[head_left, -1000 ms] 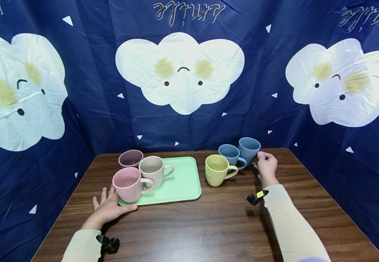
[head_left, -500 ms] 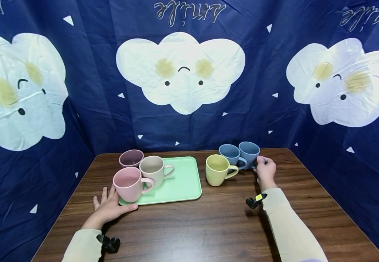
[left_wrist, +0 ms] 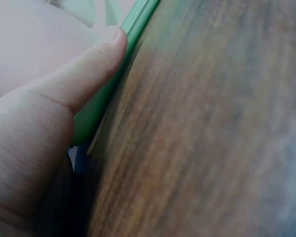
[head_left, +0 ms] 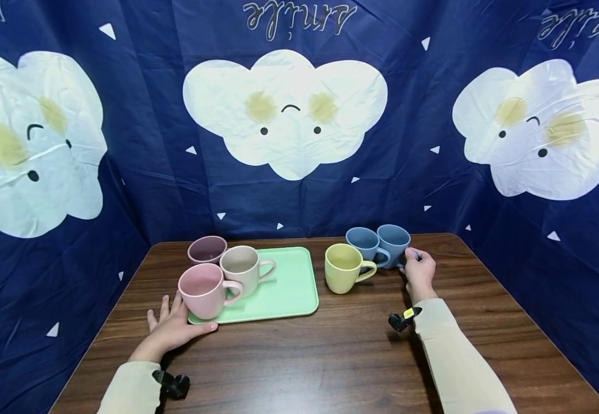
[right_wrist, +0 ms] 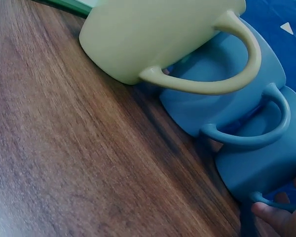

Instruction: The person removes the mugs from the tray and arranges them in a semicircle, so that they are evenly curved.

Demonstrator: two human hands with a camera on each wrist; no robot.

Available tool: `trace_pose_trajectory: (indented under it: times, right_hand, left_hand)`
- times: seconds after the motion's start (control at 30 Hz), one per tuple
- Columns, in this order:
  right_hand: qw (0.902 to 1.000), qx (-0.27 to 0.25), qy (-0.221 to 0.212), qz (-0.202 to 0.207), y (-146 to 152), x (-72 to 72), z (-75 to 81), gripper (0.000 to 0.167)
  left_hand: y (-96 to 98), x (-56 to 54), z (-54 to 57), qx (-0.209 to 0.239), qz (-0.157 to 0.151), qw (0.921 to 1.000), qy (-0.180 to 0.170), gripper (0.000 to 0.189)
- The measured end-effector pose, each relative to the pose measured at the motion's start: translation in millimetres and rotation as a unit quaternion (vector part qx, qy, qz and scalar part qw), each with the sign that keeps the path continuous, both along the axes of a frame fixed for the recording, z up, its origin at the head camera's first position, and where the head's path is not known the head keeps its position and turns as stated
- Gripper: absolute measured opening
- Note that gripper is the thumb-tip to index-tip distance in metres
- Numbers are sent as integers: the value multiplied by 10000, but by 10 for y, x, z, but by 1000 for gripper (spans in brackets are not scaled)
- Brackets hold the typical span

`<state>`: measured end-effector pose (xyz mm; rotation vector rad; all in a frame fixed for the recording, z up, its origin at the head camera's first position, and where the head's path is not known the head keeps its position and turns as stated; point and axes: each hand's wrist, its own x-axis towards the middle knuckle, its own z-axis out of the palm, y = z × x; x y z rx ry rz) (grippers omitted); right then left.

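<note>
In the head view, my right hand (head_left: 419, 270) pinches the handle of the rightmost blue mug (head_left: 392, 242), which stands upright at the table's back right. Beside it on the left is a second blue mug (head_left: 362, 240), with a yellow mug (head_left: 342, 271) in front. The right wrist view shows my thumb (right_wrist: 274, 217) on that handle. My left hand (head_left: 172, 330) rests with spread fingers at the near left corner of the green tray (head_left: 294, 287), its thumb along the rim. A pink mug (head_left: 203, 299) and a beige mug (head_left: 242, 276) stand on the tray.
A purple mug (head_left: 207, 250) stands behind the pink one, its base hidden. The brown wooden table (head_left: 299, 368) ends at the back against a dark blue cloth (head_left: 299, 210) printed with clouds.
Over the first half second, my right hand lowered the rightmost blue mug slightly, bringing it level with the other blue mug. Since then it has barely moved. My left hand has stayed still.
</note>
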<state>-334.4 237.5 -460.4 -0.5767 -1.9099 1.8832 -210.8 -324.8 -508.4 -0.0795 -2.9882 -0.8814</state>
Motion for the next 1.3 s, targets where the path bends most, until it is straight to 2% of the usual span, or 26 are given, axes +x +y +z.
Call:
trace_pose_trajectory:
  times: [0.23,0.37,0.57,0.73,0.87,1.07,1.3]
  right_hand:
    - [9999,27,-40,118,31,-16,-25,35]
    - [9997,108,-85,180,61,-6,-13,38]
    - [9986,494,100,-180,75,-14,81,37]
    - [9937,840,457,-577,22,-45,240,36]
    - [9882,1106,806,-691,-103,-61,421,35]
    - [9844,1187,1228,-424,-381,-86,667,30]
    - [9830,1191,1396,47,-697,-78,818,29]
  left_hand:
    - [-13,-9,-1,-117,33,9999,-68,131]
    - [18,18,61,-77,34,9998,-178,128]
    - [8,20,47,-15,-16,9999,-163,128]
    - [25,24,93,-55,13,9998,-213,127]
    - [48,31,144,-175,31,9994,-299,125]
    - [51,30,141,-309,56,9991,-291,124]
    - [49,38,127,-201,52,9996,-210,125]
